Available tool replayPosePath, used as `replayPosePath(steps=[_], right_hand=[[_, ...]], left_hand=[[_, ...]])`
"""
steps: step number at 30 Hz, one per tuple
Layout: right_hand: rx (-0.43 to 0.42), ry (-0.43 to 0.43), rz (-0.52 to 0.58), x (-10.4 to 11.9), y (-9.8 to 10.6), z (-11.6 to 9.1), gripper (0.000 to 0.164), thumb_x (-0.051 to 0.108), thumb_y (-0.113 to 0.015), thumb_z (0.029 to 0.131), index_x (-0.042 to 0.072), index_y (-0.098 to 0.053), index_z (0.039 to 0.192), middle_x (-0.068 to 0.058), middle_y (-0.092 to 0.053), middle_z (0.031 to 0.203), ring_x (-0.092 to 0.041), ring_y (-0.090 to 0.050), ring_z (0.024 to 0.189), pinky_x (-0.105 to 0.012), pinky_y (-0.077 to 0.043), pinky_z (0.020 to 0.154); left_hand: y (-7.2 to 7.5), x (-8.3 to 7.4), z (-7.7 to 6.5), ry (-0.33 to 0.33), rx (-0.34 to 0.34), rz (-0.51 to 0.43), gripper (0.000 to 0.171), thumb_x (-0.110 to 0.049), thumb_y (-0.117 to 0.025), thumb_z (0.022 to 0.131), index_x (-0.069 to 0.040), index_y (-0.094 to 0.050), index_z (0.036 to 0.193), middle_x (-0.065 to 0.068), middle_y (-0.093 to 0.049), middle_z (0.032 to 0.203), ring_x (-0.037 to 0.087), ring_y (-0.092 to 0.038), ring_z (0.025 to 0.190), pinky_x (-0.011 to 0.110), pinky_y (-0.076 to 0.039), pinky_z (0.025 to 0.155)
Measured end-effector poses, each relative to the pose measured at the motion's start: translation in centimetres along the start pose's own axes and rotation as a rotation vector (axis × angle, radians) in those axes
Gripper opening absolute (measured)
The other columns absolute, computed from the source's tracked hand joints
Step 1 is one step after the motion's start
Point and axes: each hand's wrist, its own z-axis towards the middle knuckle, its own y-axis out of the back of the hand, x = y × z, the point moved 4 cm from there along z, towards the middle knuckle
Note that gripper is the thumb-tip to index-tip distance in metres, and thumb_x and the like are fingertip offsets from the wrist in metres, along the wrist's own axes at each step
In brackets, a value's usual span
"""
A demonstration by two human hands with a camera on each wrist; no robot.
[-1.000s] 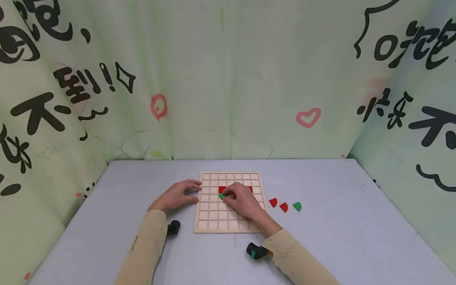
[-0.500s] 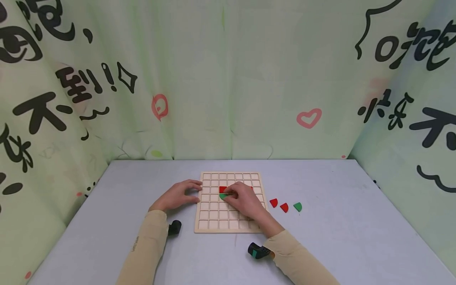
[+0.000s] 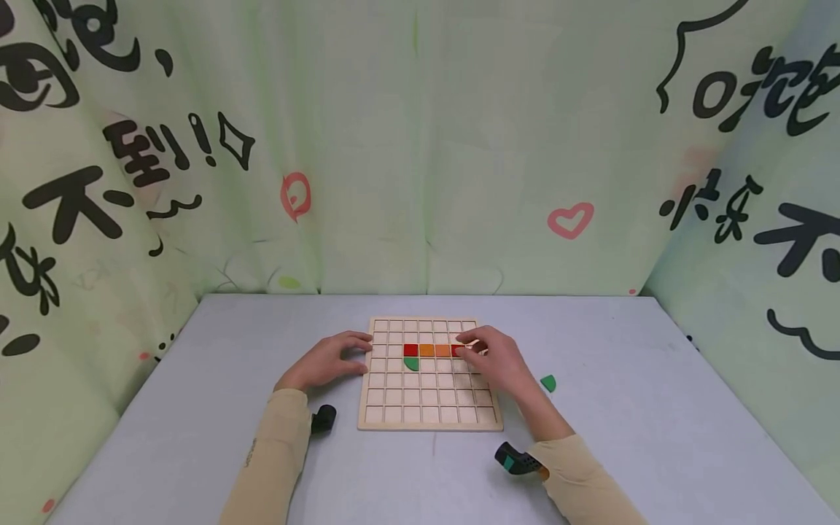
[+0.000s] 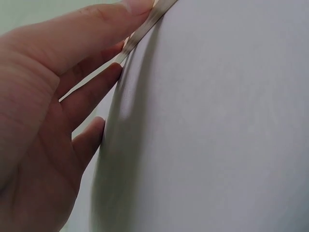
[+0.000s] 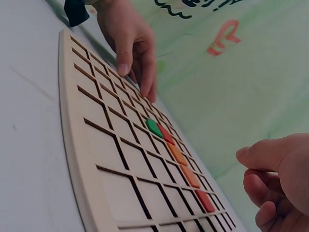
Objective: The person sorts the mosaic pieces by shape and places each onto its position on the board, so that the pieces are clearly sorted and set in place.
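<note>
A pale wooden grid board point(image 3: 429, 427) lies on the table. One row holds a red square point(image 3: 410, 350), two orange squares point(image 3: 434, 351) and another red piece point(image 3: 455, 351), partly behind my right fingers in the head view. Below the left red square sits a green quarter-round piece point(image 3: 411, 363). My left hand point(image 3: 328, 359) touches the board's left edge with fingertips and thumb; the left wrist view shows its fingers fairly straight. Above the board's right side is my right hand point(image 3: 495, 357), fingers loosely bent, with no piece showing between thumb and fingers in the right wrist view.
Another green quarter-round piece point(image 3: 548, 383) lies on the white table point(image 3: 630, 408) right of the board, beside my right forearm. A pale green curtain point(image 3: 367, 160) with black writing surrounds the table's back and sides.
My right hand has left the green piece in the grid and moved right, uncovering the orange squares. The two red quarter-round pieces right of the board are now hidden behind it. My left hand stays put.
</note>
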Motion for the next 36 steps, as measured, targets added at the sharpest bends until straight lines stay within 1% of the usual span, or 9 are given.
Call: replayPosePath(steps=[7,9,13,16,20,22,25,31,36], right_hand=[[0.059,-0.134,-0.020,-3.3,2.7,-1.0,0.034,0.023,-0.068,0.093,0.007,-0.064,0.122,-0.011,-0.063,0.116,-0.024,-0.058,0.096,-0.027,-0.053,0.061],[0.081,-0.154,-0.033,-4.3,3.4,-1.2,0.036,0.024,-0.067,0.093,0.007,-0.063,0.124,-0.011,-0.063,0.117,-0.024,-0.058,0.096,-0.026,-0.054,0.061],[0.132,-0.171,-0.074,-6.1,5.4,-1.4,0.038,0.026,-0.066,0.093,0.007,-0.063,0.126,-0.014,-0.062,0.120,-0.026,-0.058,0.099,-0.029,-0.055,0.067],[0.171,-0.169,-0.100,-7.4,7.0,-1.6,0.040,0.027,-0.065,0.094,0.006,-0.062,0.127,-0.016,-0.062,0.121,-0.028,-0.058,0.100,-0.034,-0.056,0.073],[0.198,-0.166,-0.122,-8.6,8.5,-2.1,0.040,0.026,-0.065,0.094,0.004,-0.062,0.126,-0.018,-0.062,0.120,-0.031,-0.058,0.103,-0.042,-0.055,0.081],[0.221,-0.162,-0.131,-9.1,8.9,-2.4,0.039,0.025,-0.066,0.093,0.004,-0.063,0.125,-0.017,-0.062,0.119,-0.032,-0.057,0.103,-0.045,-0.054,0.083],[0.265,-0.142,-0.142,-9.8,9.1,-2.7,0.037,0.024,-0.069,0.091,0.004,-0.064,0.123,-0.014,-0.063,0.116,-0.030,-0.057,0.102,-0.045,-0.054,0.084],[0.318,-0.108,-0.120,-10.9,8.9,-2.8,0.036,0.025,-0.076,0.086,0.007,-0.068,0.116,-0.007,-0.063,0.109,-0.023,-0.056,0.095,-0.037,-0.052,0.081],[0.339,-0.090,-0.107,-11.1,8.7,-3.0,0.033,0.022,-0.079,0.083,0.008,-0.067,0.111,-0.003,-0.062,0.102,-0.020,-0.054,0.089,-0.033,-0.050,0.077]], left_hand=[[0.0,0.0,-0.1,0.014,0.000,0.007,0.039,-0.016,-0.077,0.085,-0.006,-0.067,0.122,0.003,-0.053,0.141,0.027,-0.040,0.137,0.045,-0.032,0.114],[-0.1,-0.1,-0.2,0.024,-0.001,0.008,0.039,-0.016,-0.077,0.085,-0.006,-0.067,0.122,0.003,-0.053,0.141,0.027,-0.039,0.138,0.045,-0.032,0.114],[-0.2,-0.2,-0.3,0.020,-0.007,0.001,0.040,-0.017,-0.077,0.085,-0.007,-0.067,0.122,0.002,-0.052,0.142,0.027,-0.039,0.138,0.045,-0.031,0.115],[-0.3,-0.2,-0.3,-0.007,-0.018,0.002,0.040,-0.017,-0.077,0.085,-0.006,-0.067,0.122,0.004,-0.053,0.141,0.028,-0.040,0.137,0.046,-0.032,0.114],[-0.2,-0.2,-0.4,-0.011,-0.025,0.003,0.040,-0.016,-0.077,0.085,-0.006,-0.067,0.122,0.004,-0.053,0.140,0.028,-0.040,0.137,0.046,-0.032,0.114],[-0.2,-0.2,-0.5,0.011,-0.023,-0.003,0.040,-0.016,-0.077,0.085,-0.007,-0.067,0.122,0.003,-0.053,0.141,0.027,-0.039,0.138,0.045,-0.032,0.114],[-0.1,-0.2,-0.5,0.009,-0.025,0.003,0.040,-0.016,-0.077,0.085,-0.007,-0.068,0.122,0.002,-0.053,0.141,0.027,-0.039,0.138,0.045,-0.032,0.114],[0.0,-0.1,-0.4,-0.010,-0.026,0.000,0.040,-0.016,-0.077,0.085,-0.006,-0.067,0.122,0.004,-0.054,0.140,0.027,-0.041,0.137,0.045,-0.032,0.114],[0.0,0.0,-0.3,0.000,-0.026,0.004,0.040,-0.016,-0.078,0.084,-0.006,-0.068,0.122,0.003,-0.054,0.140,0.027,-0.040,0.137,0.045,-0.032,0.114]])
